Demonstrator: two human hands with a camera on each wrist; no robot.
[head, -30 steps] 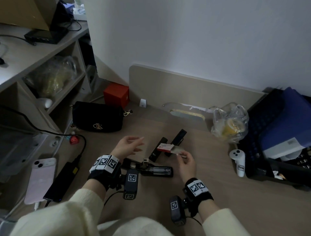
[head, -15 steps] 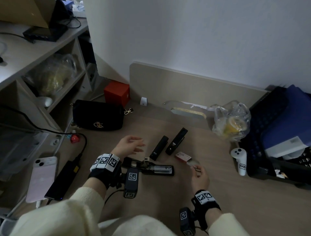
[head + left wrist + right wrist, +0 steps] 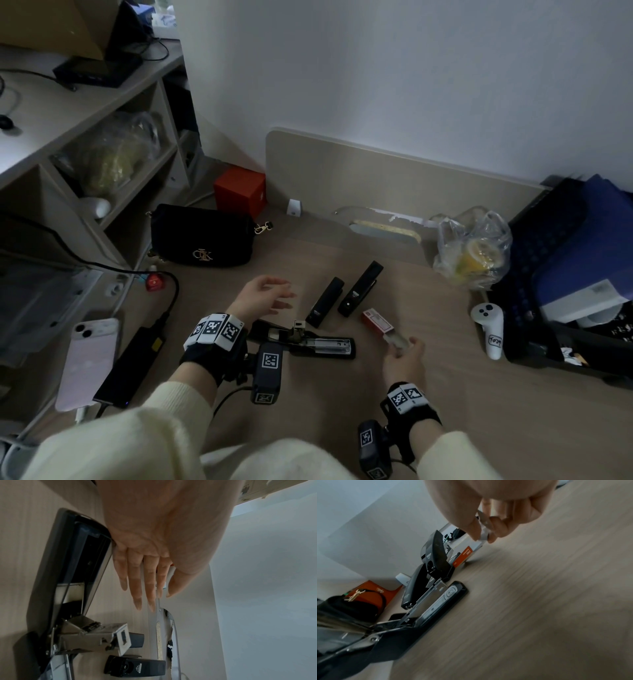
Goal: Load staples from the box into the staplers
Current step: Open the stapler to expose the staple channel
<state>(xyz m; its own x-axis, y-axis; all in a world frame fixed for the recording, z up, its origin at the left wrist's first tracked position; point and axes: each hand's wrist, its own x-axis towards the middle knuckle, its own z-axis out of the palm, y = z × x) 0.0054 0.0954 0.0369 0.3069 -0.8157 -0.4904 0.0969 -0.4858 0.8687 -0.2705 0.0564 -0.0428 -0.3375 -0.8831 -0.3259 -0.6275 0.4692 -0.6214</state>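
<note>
The red-and-white staple box lies on the wooden table, right of the staplers, with its inner tray of staples slid out toward me. My right hand pinches that tray between thumb and fingertips; the box lies beyond it. One black stapler lies opened flat with its metal channel exposed. Two closed black staplers lie side by side behind it. My left hand hovers empty above the opened stapler's lid end, fingers straight.
A black handbag and a red cube box sit at the back left. A pink phone and a black power pack lie at the left. A plastic bag, a white controller and a dark bin crowd the right.
My right hand brought the staple box from above the two closed staplers down onto the table to the right, and the inner tray has slid out. The left hand has barely moved.
</note>
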